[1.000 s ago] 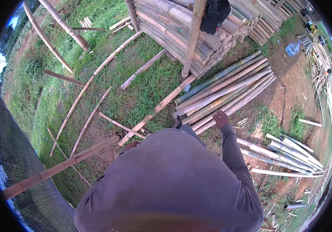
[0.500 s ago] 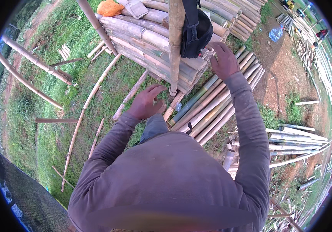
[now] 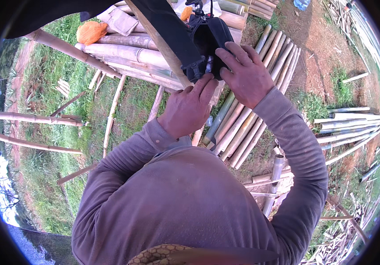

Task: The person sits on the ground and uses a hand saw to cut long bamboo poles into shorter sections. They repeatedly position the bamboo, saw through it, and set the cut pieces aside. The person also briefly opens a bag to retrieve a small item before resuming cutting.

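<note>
A black bag (image 3: 222, 32) hangs beside a bamboo post (image 3: 165, 48), its dark opening facing me. My right hand (image 3: 248, 77) is closed on the bag's right edge, with its fingers bent over the rim. The fingers of my left hand (image 3: 189, 106) press together at the bag's near lower edge, next to a small whitish item (image 3: 209, 64) in the opening. What that item is, I cannot make out. A wide black strap or cloth (image 3: 161, 28) runs along the post, left of the bag.
Stacked bamboo poles (image 3: 145, 56) lie beyond my hands, topped by an orange bundle (image 3: 91, 32) and a greyish folded cloth (image 3: 118, 20). More cut bamboo (image 3: 254, 117) lies to the right on the ground. A slanting bamboo brace (image 3: 72, 51) stands at left.
Both hands have come to the bag from apart and now hold its edge. The view has shifted and tilted, and the bag's opening now shows.
</note>
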The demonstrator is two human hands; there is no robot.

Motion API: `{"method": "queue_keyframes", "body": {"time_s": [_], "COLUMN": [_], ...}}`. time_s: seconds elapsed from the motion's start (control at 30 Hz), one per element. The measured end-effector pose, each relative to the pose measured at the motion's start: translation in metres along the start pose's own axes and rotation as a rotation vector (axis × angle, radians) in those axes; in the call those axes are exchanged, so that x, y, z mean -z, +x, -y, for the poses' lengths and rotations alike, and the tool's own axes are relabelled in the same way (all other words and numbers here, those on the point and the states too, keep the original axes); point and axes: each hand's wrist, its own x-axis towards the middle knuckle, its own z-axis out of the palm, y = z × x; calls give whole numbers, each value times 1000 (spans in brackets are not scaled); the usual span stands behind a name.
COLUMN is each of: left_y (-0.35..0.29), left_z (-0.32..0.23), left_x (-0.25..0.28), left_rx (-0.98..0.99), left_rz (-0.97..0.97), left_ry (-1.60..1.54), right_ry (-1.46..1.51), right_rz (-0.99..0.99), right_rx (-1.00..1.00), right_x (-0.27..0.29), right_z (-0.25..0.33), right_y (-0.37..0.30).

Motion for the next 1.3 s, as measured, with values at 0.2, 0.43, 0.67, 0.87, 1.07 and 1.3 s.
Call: {"method": "queue_keyframes", "body": {"time_s": [0.2,0.43,0.67,0.87,1.07,1.3], "left_y": [-23,-40,-46,-54,-47,-47], "left_z": [-4,-10,-5,-1,0,0], "left_x": [0,-12,-19,-23,-28,-33], "left_rx": [102,31,31,39,4,-18], "left_rz": [-33,-70,-36,-40,-28,-18], "left_ry": [-96,-167,-155,-107,-118,-155], "right_ry": [239,346,207,195,305,297], "right_rz": [-96,310,916,959,832,563], "right_rx": [-65,37,-41,-33,-131,-79], "right_x": [5,-12,-14,-22,-43,-76], "right_z": [-10,6,25,33,26,31], "right_y": [14,58,119,119,95,68]}}
